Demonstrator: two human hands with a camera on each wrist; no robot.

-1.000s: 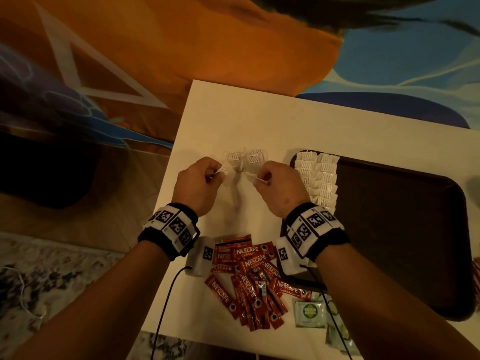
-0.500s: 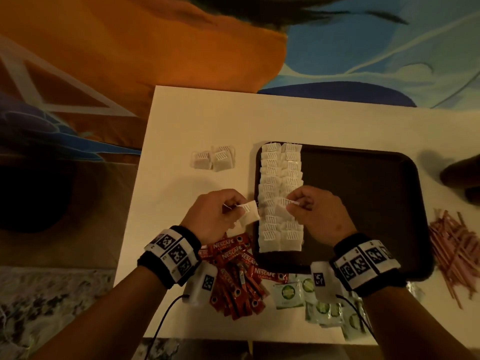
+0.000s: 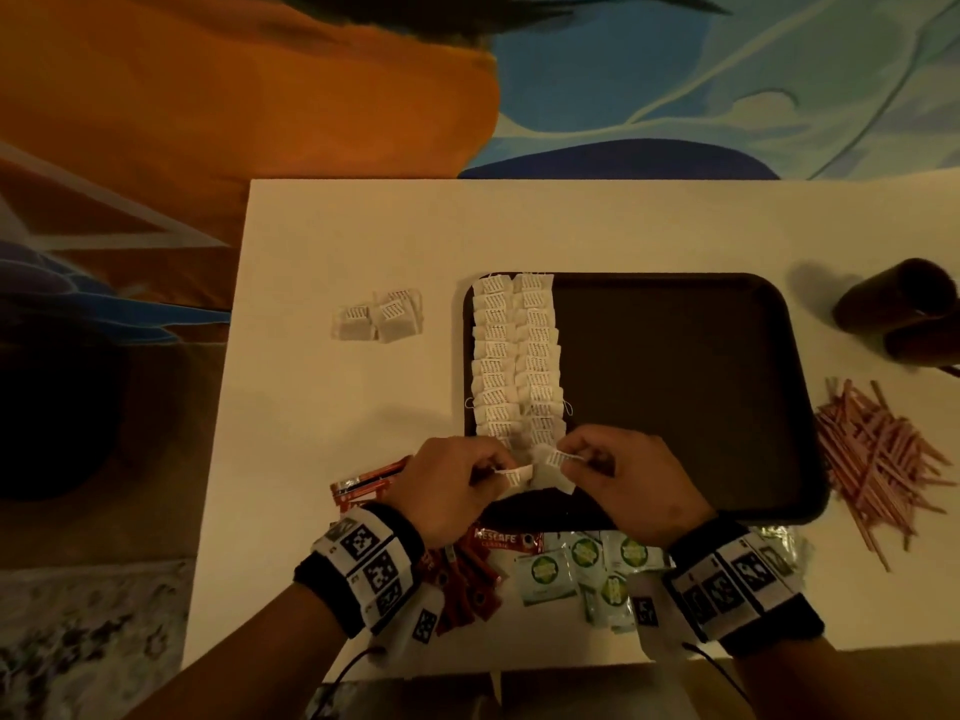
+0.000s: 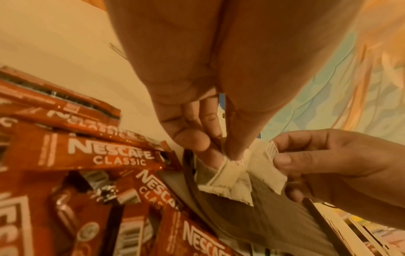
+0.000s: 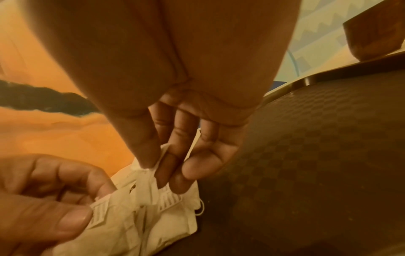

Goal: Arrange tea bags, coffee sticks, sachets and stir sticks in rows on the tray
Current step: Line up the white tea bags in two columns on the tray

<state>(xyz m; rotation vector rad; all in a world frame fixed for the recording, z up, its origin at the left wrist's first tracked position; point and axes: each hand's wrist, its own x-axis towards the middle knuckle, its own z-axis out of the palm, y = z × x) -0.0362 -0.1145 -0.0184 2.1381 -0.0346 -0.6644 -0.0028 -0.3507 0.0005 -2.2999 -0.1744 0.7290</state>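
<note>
A dark brown tray [image 3: 675,397] lies on the white table. Two overlapping columns of white tea bags [image 3: 514,356] run down its left side. At the near end of those columns my left hand [image 3: 498,472] pinches a tea bag [image 4: 228,173] by its top. My right hand [image 3: 582,459] pinches a second tea bag [image 5: 166,199] by its printed tag [image 3: 561,457]. Both bags hang just over the tray's near left corner, touching each other. Red coffee sticks [image 3: 467,574] and green sachets [image 3: 587,563] lie under my wrists.
Several loose tea bags [image 3: 379,317] sit on the table left of the tray. A pile of pink stir sticks [image 3: 878,454] lies right of it, with two dark cups [image 3: 898,309] behind. The table's front edge runs just under my wrists.
Both hands came away from the loose tea bags on the table, each carrying one bag, and moved right and nearer to the tray's near left corner.
</note>
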